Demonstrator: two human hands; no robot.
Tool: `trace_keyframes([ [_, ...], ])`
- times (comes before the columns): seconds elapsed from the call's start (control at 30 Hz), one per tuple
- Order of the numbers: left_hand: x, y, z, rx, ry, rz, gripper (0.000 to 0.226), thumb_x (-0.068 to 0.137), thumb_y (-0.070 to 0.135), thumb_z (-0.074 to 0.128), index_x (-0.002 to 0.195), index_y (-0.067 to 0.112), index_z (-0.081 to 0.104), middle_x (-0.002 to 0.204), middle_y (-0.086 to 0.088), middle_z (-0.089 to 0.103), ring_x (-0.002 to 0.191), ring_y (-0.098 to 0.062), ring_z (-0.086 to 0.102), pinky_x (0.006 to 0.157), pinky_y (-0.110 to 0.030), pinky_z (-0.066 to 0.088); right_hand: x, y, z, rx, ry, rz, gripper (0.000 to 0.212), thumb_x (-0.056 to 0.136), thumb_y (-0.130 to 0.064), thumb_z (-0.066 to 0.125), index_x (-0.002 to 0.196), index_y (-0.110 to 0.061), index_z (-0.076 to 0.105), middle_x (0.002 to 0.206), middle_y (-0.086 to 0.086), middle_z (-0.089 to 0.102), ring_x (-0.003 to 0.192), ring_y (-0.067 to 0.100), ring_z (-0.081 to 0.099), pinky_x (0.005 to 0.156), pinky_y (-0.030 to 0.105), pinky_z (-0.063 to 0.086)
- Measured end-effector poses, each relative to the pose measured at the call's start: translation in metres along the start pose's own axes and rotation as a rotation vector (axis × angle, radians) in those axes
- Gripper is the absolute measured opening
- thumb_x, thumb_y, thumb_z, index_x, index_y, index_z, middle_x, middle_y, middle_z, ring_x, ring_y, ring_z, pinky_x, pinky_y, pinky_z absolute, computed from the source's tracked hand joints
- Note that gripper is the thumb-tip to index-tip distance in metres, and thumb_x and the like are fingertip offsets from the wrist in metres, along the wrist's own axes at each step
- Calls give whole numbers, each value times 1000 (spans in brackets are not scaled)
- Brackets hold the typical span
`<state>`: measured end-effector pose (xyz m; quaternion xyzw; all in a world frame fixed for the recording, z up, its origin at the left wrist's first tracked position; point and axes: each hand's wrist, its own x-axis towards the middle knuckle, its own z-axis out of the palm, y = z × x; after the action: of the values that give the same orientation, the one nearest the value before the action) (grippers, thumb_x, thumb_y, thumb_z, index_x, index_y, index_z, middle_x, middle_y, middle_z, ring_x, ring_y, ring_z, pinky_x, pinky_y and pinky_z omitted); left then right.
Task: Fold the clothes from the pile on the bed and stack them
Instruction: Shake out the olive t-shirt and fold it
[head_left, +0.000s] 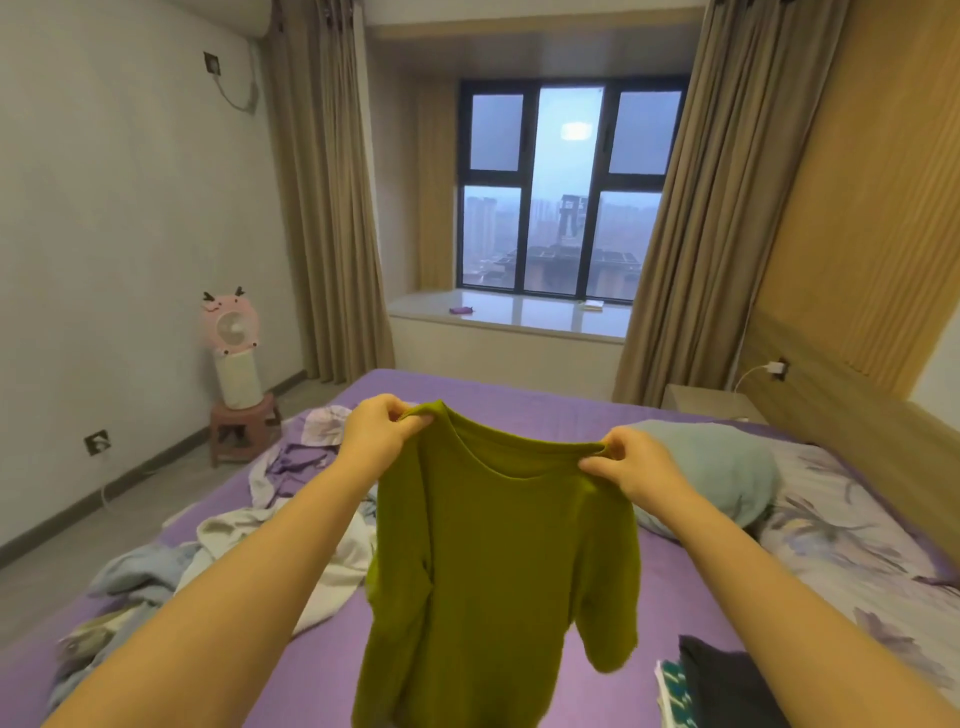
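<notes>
Olive T-shirt (498, 545), airborne, pinched by your left hand (376, 434) at 11 o'clock, right hand (631, 467) at 1. Risk: left sleeve lies bunched; laying down now creases it.

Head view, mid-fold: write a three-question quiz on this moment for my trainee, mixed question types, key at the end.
1. True or false: both hands pinch the green T-shirt at its shoulders.
2. Where is the unfolded pile relative to the shirt? A) person's left B) person's right C) on the windowsill
3. What dark item sits at the lower right on the bed?

Key: 1. True: left hand and right hand each grip a shoulder. 2. A. 3. The folded stack.
</notes>
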<state>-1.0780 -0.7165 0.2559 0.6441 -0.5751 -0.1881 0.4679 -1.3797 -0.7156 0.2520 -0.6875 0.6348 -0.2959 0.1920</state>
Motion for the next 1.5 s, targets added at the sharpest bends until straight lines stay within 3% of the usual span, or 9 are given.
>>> trace_keyframes([
  [0.17,-15,-11,-8,-142,-67,7,11,89,31,65,79,26,64,75,11,62,67,-1,55,55,-20,42,-15,-3,9,77,120,-17,50,84,-45,66,73,1,50,67,15,55,68,30,53,62,41,39],
  [0.23,-22,-15,-15,-166,-81,31,10,93,24,61,86,29,66,76,18,61,69,7,54,57,-16,43,-27,-7,11,135,27,-47,52,84,-42,67,79,8,53,71,20,55,70,32,54,65,42,42],
  [0.4,-30,-40,-42,-85,-95,42,17,97,10,51,103,13,66,92,-1,62,80,-15,54,75,-32,44,-56,-7,16,78,-376,-11,10,89,-6,60,84,3,61,79,29,54,72,27,53,72,38,45],
  [0.47,-37,-53,-51,-75,-112,31,19,98,11,48,106,12,65,97,-4,60,85,-19,53,75,-33,43,-67,-11,27,-5,-279,7,19,91,-4,53,72,-7,55,65,13,45,65,20,41,65,31,34],
  [0.67,-65,-80,-71,79,-143,150,16,100,18,43,105,14,58,93,-3,58,78,-19,51,62,-32,30,-107,-32,77,229,202,36,19,95,-4,48,99,-12,65,88,8,63,77,20,53,61,29,35],
  [0.87,-86,-81,-98,-9,-155,316,17,101,22,42,104,17,58,93,-3,62,81,-21,55,70,-38,41,-148,-65,98,239,504,-22,19,95,-9,51,102,-16,68,86,-6,60,75,4,51,59,0,34],
  [1.1,-90,-67,-122,-89,-157,382,18,101,23,42,106,19,59,88,-1,62,77,-19,55,70,-39,44,-166,-91,87,205,592,-63,19,96,-15,53,105,-16,69,85,-7,62,77,10,54,55,14,33],
  [1.27,-85,-73,-111,-18,-191,371,19,101,25,42,108,19,59,87,-3,62,79,-24,56,68,-40,43,-156,-86,88,150,535,-50,17,95,-17,54,102,-18,70,87,-8,63,83,11,54,66,21,34],
  [1.5,-97,-153,-31,260,-421,210,16,100,29,43,107,24,56,95,-7,64,90,-30,59,67,-36,40,-142,-5,152,-13,132,132,16,93,-15,56,98,-18,70,102,2,70,94,21,61,68,23,31],
])
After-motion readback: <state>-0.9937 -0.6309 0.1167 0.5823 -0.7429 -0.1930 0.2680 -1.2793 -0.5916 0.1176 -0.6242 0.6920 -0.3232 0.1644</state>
